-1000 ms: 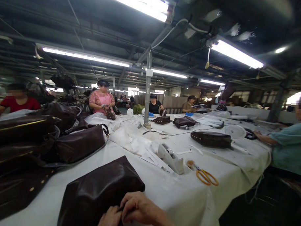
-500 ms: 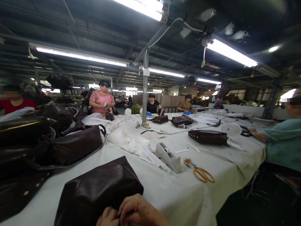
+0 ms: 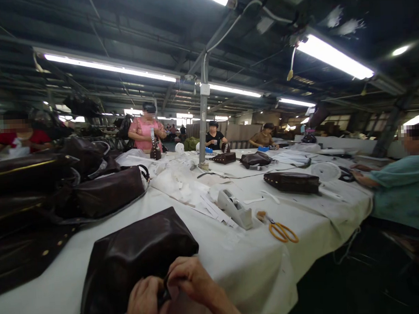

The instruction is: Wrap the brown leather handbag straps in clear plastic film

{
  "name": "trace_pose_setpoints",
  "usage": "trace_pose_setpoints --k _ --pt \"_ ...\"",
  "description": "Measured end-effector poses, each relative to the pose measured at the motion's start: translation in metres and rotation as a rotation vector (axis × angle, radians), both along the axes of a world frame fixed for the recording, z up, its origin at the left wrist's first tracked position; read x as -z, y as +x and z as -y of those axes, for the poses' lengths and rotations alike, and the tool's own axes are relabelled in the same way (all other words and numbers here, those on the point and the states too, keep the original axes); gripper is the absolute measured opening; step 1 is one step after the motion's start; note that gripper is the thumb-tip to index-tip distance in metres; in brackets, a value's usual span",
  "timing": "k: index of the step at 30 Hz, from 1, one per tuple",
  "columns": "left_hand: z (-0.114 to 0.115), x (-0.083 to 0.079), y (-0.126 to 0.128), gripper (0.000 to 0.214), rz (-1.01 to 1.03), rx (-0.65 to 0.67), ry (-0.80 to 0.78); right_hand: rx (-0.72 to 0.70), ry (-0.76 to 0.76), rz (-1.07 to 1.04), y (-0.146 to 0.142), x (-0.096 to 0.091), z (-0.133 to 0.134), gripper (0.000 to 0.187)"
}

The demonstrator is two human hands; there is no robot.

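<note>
Head view. Dark brown, glossy, box-shaped leather bag (image 3: 140,251) on the near part of the white-covered bench (image 3: 254,270), directly in front of the wearer. Left hand (image 3: 145,299) and right hand (image 3: 191,279) close together at its near edge, fingertips nearly meeting. Both pinched on a narrow dark strip (image 3: 166,283); whether it belongs to the bag, cannot tell. Pale material under the right hand, mostly hidden.

Beyond the bag, to the right: grey-white plastic tape dispenser (image 3: 234,211), loose white paper strips (image 3: 213,209) just beside it. Right of the dispenser, orange-handled scissors (image 3: 283,231) lying flat, blades by a tan-bristled brush (image 3: 261,215). Farther along, a dark brown bag with pale studs (image 3: 293,183), near a round white fan (image 3: 324,171).

Left side: heap of dark brown leather bags (image 3: 109,190), some with gold-coloured zips. Mid-bench, crumpled translucent wrapping (image 3: 176,179) before a grey metal post (image 3: 203,125). Across the bench, co-worker in a pink apron (image 3: 145,134); at right, another in a teal top (image 3: 399,182).
</note>
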State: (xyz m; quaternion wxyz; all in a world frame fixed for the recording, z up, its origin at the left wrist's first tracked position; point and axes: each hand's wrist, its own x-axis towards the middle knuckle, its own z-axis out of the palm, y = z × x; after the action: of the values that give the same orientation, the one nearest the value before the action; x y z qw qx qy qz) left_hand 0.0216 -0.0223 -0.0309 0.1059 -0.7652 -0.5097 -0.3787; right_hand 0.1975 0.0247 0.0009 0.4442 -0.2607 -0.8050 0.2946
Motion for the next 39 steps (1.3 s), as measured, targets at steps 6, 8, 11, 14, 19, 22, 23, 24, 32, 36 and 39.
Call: trace_pose_setpoints --k 6,8,11,14,19,22,23,24,32,36,39 --pt "0.017 -0.039 0.014 0.023 -0.023 -0.013 -0.281 0.196 0.116 0.042 -0.001 0.0 0.018 0.02" --pt "0.018 -0.044 0.019 0.017 -0.013 -0.023 -0.329 0.238 0.072 0.003 -0.003 0.003 0.019 0.02" --pt "0.019 -0.045 0.027 0.014 0.033 -0.103 -0.339 0.256 0.008 -0.041 -0.005 0.005 0.02 0.02" --pt "0.019 -0.043 0.032 0.009 0.078 -0.163 -0.319 0.245 -0.017 -0.05 -0.005 0.002 0.02 0.019" --pt "0.017 -0.038 0.031 0.01 0.111 -0.117 -0.283 0.168 -0.117 0.0 0.0 0.001 0.016 0.011" --pt "0.017 -0.036 0.029 0.008 0.127 -0.079 -0.277 0.141 -0.164 0.076 0.002 -0.001 0.012 0.031" --pt "0.017 -0.035 0.029 0.008 0.131 -0.071 -0.276 0.135 -0.145 0.105 0.003 -0.003 0.011 0.039" --pt "0.017 -0.034 0.029 0.009 0.134 -0.067 -0.275 0.125 -0.109 0.132 0.004 -0.004 0.01 0.042" --pt "0.016 -0.035 0.03 0.008 0.093 -0.099 -0.308 0.093 0.026 0.257 0.005 -0.006 0.012 0.019" --pt "0.018 -0.043 0.028 0.013 0.053 -0.116 -0.327 0.175 -0.001 0.137 -0.001 -0.003 0.014 0.019" --pt "0.015 -0.046 0.024 0.014 0.031 -0.087 -0.359 0.207 -0.033 0.105 -0.006 -0.002 0.013 0.019"
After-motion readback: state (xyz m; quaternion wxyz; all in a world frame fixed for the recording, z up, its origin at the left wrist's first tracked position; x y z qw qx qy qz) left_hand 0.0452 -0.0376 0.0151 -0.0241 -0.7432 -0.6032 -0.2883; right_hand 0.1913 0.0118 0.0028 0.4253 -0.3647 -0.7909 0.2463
